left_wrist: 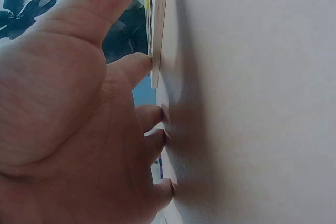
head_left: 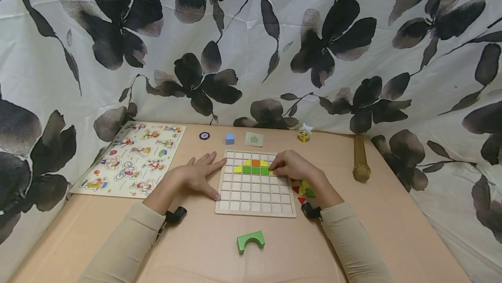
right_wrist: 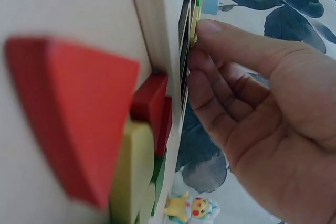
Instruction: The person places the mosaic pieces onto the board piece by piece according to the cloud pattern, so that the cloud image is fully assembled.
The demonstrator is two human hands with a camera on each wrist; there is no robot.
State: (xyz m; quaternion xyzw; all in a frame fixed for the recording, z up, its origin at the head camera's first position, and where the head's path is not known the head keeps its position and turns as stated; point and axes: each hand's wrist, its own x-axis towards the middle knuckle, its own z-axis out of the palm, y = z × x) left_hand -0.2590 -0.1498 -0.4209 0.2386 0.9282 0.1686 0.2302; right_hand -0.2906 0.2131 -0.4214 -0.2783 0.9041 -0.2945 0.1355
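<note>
A white grid board point(head_left: 240, 196) lies on the table, with yellow, orange and green pieces set in its upper cells. My left hand point(head_left: 196, 175) is spread beside the board, thumb and index finger touching its left edge. In the left wrist view, the other fingertips point(left_wrist: 167, 187) rest on the table. My right hand point(head_left: 296, 167) pinches a small yellow piece point(right_wrist: 193, 31) at the right end of the green row point(head_left: 255, 170). Fingers partly hide that piece in the head view. Loose red, yellow and green pieces point(head_left: 302, 190) lie at the board's right edge, partly under my right wrist.
A picture puzzle board point(head_left: 129, 158) lies at the left. Behind the grid are a dark round disc point(head_left: 204, 135), a blue cube point(head_left: 229, 138), a picture card point(head_left: 254, 139) and a small figurine point(head_left: 304, 132). A green arch block point(head_left: 250, 241) sits in front; a gold cylinder point(head_left: 361, 158) lies right.
</note>
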